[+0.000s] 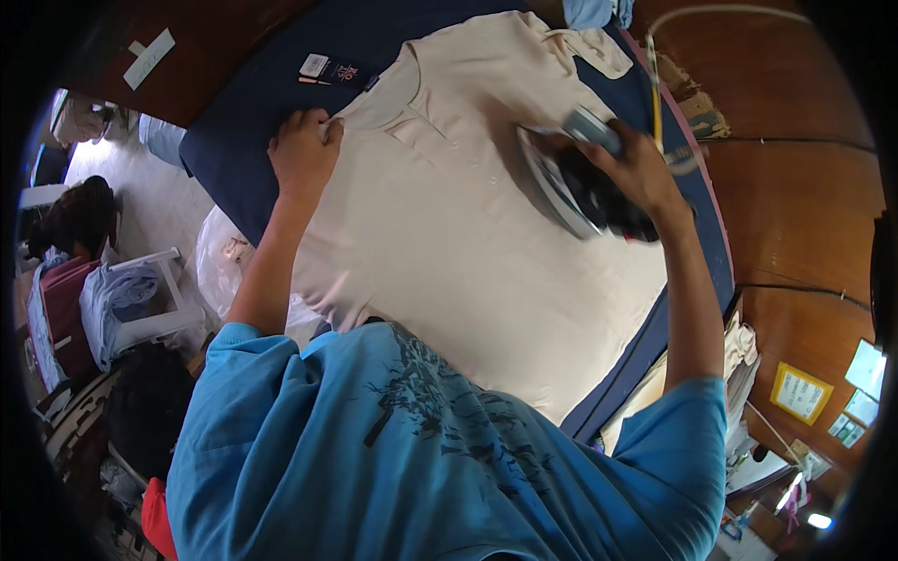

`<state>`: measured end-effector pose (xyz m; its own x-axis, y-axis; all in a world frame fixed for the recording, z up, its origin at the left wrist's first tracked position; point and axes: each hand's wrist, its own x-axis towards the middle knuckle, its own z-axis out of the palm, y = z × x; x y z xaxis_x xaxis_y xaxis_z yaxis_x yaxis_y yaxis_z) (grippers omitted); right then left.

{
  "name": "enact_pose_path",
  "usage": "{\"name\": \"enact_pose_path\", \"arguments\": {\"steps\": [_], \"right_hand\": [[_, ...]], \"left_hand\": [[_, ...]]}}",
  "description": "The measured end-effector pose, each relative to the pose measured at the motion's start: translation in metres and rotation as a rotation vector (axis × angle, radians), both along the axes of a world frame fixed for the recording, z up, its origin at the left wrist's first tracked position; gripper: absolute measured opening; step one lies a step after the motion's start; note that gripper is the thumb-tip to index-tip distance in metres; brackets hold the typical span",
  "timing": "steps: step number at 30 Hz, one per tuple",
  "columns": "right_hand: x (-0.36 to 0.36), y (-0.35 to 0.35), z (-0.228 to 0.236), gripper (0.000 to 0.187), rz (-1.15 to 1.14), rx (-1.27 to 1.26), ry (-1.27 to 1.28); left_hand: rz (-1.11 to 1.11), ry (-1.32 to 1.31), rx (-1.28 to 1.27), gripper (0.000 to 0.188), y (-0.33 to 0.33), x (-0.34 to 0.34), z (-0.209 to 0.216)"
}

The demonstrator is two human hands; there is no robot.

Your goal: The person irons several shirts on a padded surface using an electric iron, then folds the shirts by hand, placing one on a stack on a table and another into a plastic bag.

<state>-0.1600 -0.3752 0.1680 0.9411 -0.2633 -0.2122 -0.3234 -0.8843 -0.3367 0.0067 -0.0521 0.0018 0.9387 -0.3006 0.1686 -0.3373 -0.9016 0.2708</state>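
A cream polo shirt point(421, 252) lies spread over a dark blue covered ironing surface point(234, 122), collar toward the far left. My right hand point(639, 168) is closed round the handle of a clothes iron point(585, 187), which is smeared by motion over the shirt's right chest. The iron looks tilted; I cannot tell whether its plate touches the cloth. Beside the collar, my left hand point(306, 154) has its fingers curled on the shirt's shoulder edge, gripping the fabric. A dark hang tag point(335, 70) with a white label lies just beyond the collar.
A pale hose point(655, 84) runs from the far right down toward the iron. Brown wooden panelling point(786, 196) borders the right side. Left of the board are a clear plastic bag point(220, 257) and a white stool point(159, 318) with folded blue garments point(117, 299).
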Motion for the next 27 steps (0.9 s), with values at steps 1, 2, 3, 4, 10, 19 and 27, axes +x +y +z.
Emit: {"name": "enact_pose_path", "arguments": {"steps": [1, 2, 3, 4, 10, 19, 27], "right_hand": [[0.024, 0.007, -0.006, 0.052, 0.092, -0.031, -0.038], [0.047, 0.018, -0.005, 0.053, 0.125, -0.018, 0.026], [0.067, 0.027, -0.010, 0.051, 0.194, -0.008, 0.000], [0.083, 0.030, -0.020, 0.049, 0.287, -0.051, -0.072], [0.149, 0.058, -0.036, 0.050, 0.418, -0.126, 0.056], [0.138, 0.051, -0.036, 0.052, 0.483, -0.080, 0.109], [0.142, 0.037, -0.035, 0.050, 0.438, -0.118, -0.008]], "left_hand": [[-0.007, 0.003, 0.002, 0.023, -0.001, -0.001, 0.000], [-0.012, 0.007, 0.006, 0.020, -0.003, -0.001, 0.000], [-0.011, -0.012, -0.001, 0.019, -0.004, 0.000, -0.002], [-0.016, -0.032, -0.010, 0.017, -0.006, -0.001, -0.004], [0.004, 0.047, -0.088, 0.013, -0.004, 0.006, -0.008], [-0.582, -0.147, -0.371, 0.029, -0.063, -0.092, 0.001], [-0.945, 0.026, -0.226, 0.015, -0.130, -0.157, -0.011]]}}
